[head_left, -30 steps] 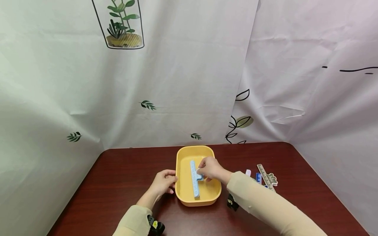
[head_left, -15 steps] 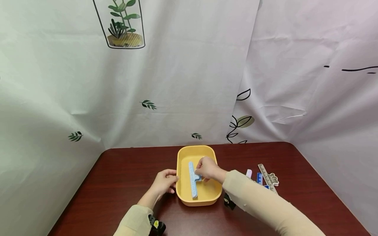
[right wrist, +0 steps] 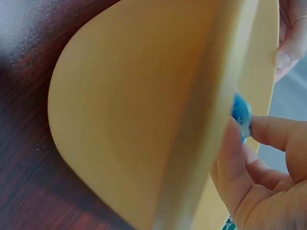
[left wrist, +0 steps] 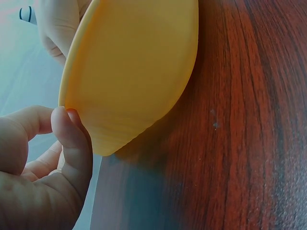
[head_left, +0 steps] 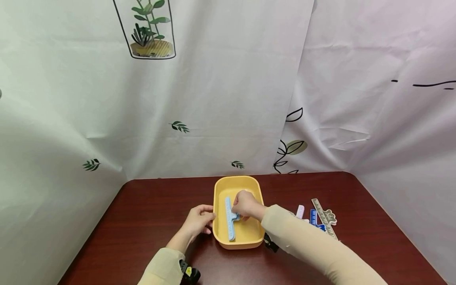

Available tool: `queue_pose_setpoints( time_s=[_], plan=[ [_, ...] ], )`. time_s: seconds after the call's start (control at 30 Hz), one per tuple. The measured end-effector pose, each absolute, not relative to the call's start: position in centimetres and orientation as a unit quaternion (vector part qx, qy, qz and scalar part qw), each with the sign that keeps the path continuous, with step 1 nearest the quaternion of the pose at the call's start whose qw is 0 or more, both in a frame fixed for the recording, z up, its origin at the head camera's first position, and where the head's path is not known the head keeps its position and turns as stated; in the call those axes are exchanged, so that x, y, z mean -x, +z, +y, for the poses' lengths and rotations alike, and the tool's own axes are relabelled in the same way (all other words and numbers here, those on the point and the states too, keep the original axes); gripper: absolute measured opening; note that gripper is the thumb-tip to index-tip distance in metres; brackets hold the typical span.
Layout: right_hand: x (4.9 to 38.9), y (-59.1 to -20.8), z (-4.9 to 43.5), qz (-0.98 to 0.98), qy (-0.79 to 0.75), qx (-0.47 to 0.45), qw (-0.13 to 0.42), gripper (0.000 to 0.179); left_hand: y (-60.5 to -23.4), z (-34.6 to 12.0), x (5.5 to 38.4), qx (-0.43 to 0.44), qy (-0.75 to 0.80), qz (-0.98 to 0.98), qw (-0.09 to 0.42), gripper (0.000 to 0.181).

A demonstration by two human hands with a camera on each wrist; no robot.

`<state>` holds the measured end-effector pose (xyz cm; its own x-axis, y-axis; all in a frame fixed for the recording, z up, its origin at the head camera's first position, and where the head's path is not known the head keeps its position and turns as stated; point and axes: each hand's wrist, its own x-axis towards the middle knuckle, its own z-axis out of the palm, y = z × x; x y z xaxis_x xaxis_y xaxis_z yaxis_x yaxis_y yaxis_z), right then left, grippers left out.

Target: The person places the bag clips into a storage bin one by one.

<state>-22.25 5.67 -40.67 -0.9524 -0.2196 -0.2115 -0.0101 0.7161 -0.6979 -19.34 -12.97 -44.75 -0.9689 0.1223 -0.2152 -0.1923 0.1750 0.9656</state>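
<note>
A yellow rectangular tray (head_left: 238,246) stands near the middle of the table, its long side pointing away from me. My left hand (head_left: 195,222) pinches its left rim; in the left wrist view the thumb (left wrist: 72,132) lies against the outer wall. Inside the tray is a light blue ruler clip (head_left: 229,217), its long marked bar towards the left wall. My right hand (head_left: 246,204) reaches over the right rim and pinches the clip's handle. The right wrist view shows this blue handle (right wrist: 242,115) between thumb and fingers, partly hidden by the tray wall.
To the right of the tray lie a pink clip (head_left: 300,211), a dark blue clip (head_left: 313,217) and a grey-beige ruler clip (head_left: 322,213), close together and partly behind the right sleeve. A white printed curtain (head_left: 213,99) hangs behind the dark red table (head_left: 160,206).
My right hand has shifted a little to the left, carrying the light blue clip towards the tray's left wall. The left hand has stayed at the rim.
</note>
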Motion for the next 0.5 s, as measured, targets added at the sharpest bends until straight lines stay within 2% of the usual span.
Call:
queue_pose_setpoints(
  time_s=[0.5],
  plan=[
    [22.63, -41.58, 4.62, 0.922, -0.353, 0.047, 0.15, 0.023, -44.68, -12.97, 19.32, 0.028, 0.644, 0.754, 0.126, 0.038]
  ],
)
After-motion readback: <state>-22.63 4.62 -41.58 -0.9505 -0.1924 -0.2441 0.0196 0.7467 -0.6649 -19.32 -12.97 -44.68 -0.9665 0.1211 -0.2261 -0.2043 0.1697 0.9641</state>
